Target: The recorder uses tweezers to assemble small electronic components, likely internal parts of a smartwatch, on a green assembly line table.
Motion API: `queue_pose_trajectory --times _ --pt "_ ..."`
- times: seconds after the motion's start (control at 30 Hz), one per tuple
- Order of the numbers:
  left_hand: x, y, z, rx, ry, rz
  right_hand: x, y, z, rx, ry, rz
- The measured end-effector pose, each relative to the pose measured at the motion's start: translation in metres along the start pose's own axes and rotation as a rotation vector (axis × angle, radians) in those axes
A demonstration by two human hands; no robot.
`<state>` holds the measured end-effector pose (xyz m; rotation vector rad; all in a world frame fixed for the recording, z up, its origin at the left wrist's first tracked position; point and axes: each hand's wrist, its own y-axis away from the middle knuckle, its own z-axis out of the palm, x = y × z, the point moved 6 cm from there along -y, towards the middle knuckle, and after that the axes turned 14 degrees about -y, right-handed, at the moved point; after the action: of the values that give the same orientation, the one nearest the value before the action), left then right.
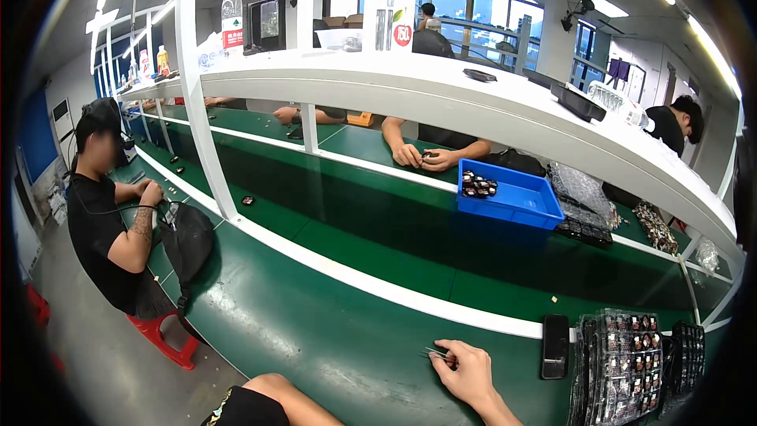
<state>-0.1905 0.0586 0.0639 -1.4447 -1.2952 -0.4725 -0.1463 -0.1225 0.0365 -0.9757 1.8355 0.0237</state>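
Note:
My right hand [467, 375] is closed in a pinch around thin metal tweezers [433, 353]. Their narrow tips point left, above the green worktop [339, 339], and nothing can be made out between them. Right of this hand lies a black phone [555, 347]. Beyond the phone, clear plastic trays [623, 359] are stacked, their pockets holding several small dark parts. My left hand is out of the picture; a bare limb beside dark patterned cloth shows at the lower edge.
A white shelf [441, 95] with bottles spans above the green conveyor belt [347, 244]. Across it stands a blue bin [509, 209] with small dark parts, near a co-worker's hands [426, 158]. At left, a seated person [106, 221] works beside a black bag [187, 244].

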Motion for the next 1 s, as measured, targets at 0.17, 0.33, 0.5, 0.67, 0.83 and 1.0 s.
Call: queue_pose_trajectory --times 0.17,0.33,0.5,0.67,0.83,1.0 --pt "0.0 0.009 -0.013 -0.025 -0.006 -0.014 0.002 0.006 0.002 -0.02 0.03 0.035" --pt "0.001 0.009 -0.024 -0.079 -0.022 -0.023 -0.009 0.013 -0.002 0.003 -0.038 0.045" --pt "-0.003 0.006 -0.028 -0.133 -0.007 -0.022 -0.011 0.012 -0.002 -0.023 -0.042 0.075" --pt "-0.006 0.004 -0.029 -0.176 0.018 -0.027 -0.008 0.012 -0.002 -0.021 -0.059 0.087" --pt "-0.01 0.006 -0.022 -0.203 0.062 -0.038 -0.007 0.014 -0.003 -0.009 -0.059 0.017" --pt "-0.013 0.003 -0.016 -0.218 0.098 -0.032 -0.009 0.011 -0.003 -0.001 -0.067 0.014"
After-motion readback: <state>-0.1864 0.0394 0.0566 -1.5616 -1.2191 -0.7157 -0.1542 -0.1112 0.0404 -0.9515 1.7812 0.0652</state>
